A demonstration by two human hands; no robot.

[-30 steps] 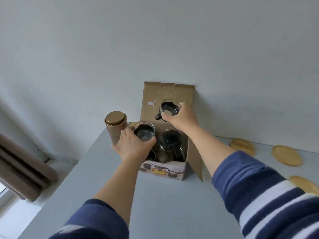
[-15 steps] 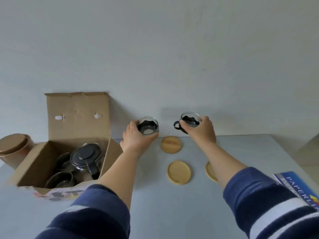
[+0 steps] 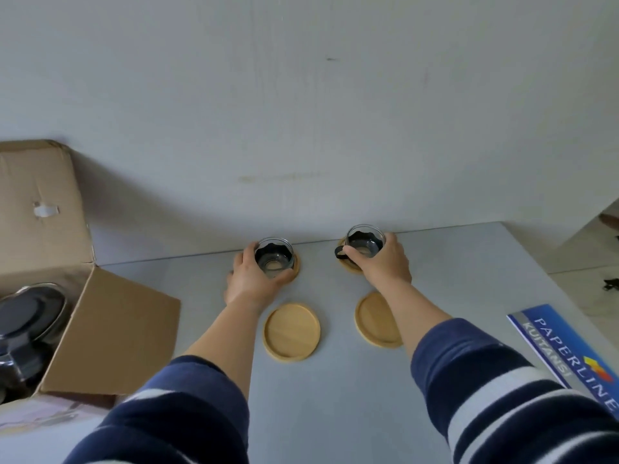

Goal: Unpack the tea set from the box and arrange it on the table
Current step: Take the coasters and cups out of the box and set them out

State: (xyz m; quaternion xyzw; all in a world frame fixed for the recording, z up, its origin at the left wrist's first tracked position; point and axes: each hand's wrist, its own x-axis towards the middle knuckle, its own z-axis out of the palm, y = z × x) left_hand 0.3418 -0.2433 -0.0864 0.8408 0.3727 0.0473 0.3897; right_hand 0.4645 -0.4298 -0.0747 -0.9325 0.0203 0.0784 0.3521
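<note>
Head view shows two glass cups at the far side of the grey table (image 3: 335, 396), close to the wall. The left cup (image 3: 274, 258) stands upright, mouth up, on the far left wooden coaster (image 3: 296, 266); a dark scalloped band rings its lower part, and nothing can be made out inside it. The left hand (image 3: 252, 280) wraps its fingers and thumb around this cup from the near left side. The right cup (image 3: 364, 242) is also upright over the far right coaster (image 3: 351, 266), its black handle (image 3: 340, 253) pointing left; whether it rests fully on the coaster cannot be told. The right hand (image 3: 383, 262) grasps it, thumb by the handle and fingers curled around the far right side.

Nearer lie two bare coasters: the near left coaster (image 3: 290, 331) and the near right coaster (image 3: 376, 321), the latter partly hidden by the right forearm. Both sleeves are navy with white stripes.

At the left edge sits the open cardboard box (image 3: 110, 333), flaps spread, holding a glass teapot with a dark lid (image 3: 25, 316); other contents are cut off. A blue booklet (image 3: 566, 349) lies near the table's right edge.
</note>
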